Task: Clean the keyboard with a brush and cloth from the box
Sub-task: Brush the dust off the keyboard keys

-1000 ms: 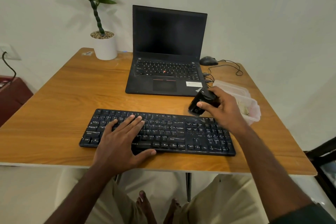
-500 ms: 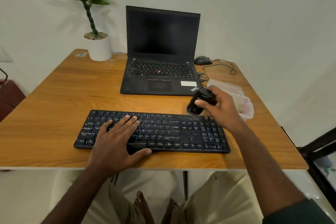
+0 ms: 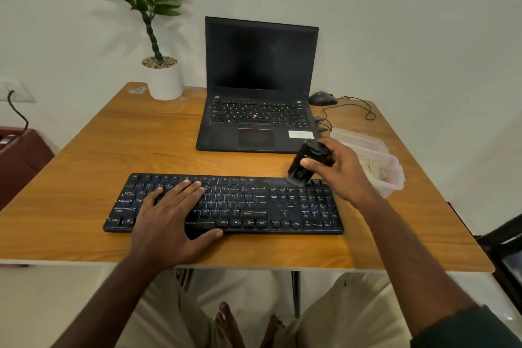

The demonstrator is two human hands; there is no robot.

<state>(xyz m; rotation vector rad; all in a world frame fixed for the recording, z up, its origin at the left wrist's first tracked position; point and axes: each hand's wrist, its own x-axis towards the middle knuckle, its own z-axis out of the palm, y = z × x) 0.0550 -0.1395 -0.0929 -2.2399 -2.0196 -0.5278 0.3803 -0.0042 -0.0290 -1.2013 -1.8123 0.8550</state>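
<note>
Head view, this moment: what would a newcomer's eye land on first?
The black keyboard at the front of the wooden table, with the left hand lying flat on its left half. Then the right hand holding a black brush at the keyboard's far right edge. Behind sit a dark-screened laptop and a clear plastic box to the right.

keyboard (image 3: 226,203) front edge "ONICS", keys "Alt", "Shift"

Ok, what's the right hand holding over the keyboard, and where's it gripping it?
The right hand grips a black brush around its upper body, bristle end down at the keyboard's far edge.
</note>
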